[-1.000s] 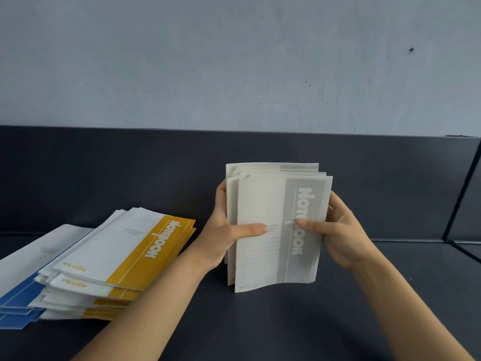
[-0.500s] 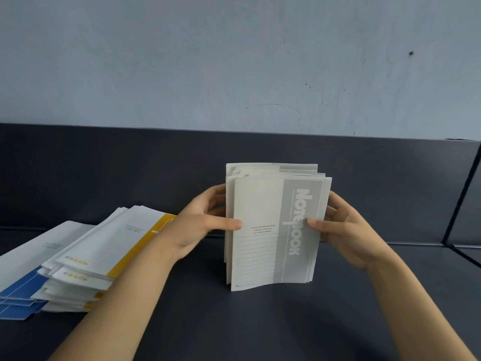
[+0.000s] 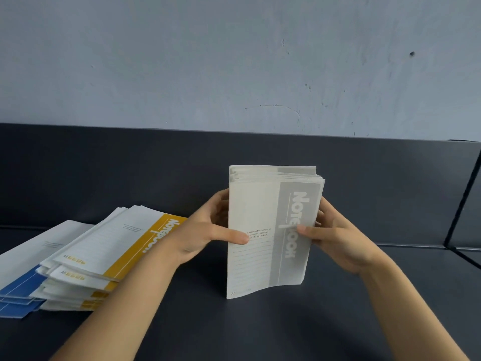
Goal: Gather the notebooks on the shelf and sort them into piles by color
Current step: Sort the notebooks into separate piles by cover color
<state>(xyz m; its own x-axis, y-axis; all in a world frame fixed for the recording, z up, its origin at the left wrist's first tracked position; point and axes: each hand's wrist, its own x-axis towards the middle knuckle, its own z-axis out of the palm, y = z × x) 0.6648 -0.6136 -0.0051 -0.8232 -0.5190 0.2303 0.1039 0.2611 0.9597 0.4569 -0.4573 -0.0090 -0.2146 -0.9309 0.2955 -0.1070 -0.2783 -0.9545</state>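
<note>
Nearest the camera, both forearms reach in over the dark shelf surface [image 3: 234, 329]. The left hand [image 3: 205, 235] grips the left edge of a bundle of grey notebooks [image 3: 263, 256], thumb laid across the front cover and fingers curled behind. The right hand [image 3: 335, 238] grips the right edge the same way, thumb on the grey title band. The bundle stands upright on its lower edge on the shelf, between the hands.

The step in hand looks like squaring up the grey set before it is laid down as its own pile. The top edges sit stepped, not level, and the front cover's bottom corner bows forward (thin covers, so they will slip and curl easily). Slackening both grips a little and tapping the lower edge on the shelf should let the books drop flush. The thumbs ought to keep the front cover from peeling away.

Further left, the yellow notebook pile [image 3: 109, 251] lies fanned and partly over the blue notebooks [image 3: 18, 290]. The grey pile is best laid flat in the bare stretch right of these, well apart from the yellow. Both earlier piles would want separating and straightening too.

Behind stand the dark back panel [image 3: 130, 165] and the pale wall [image 3: 208, 61].
</note>
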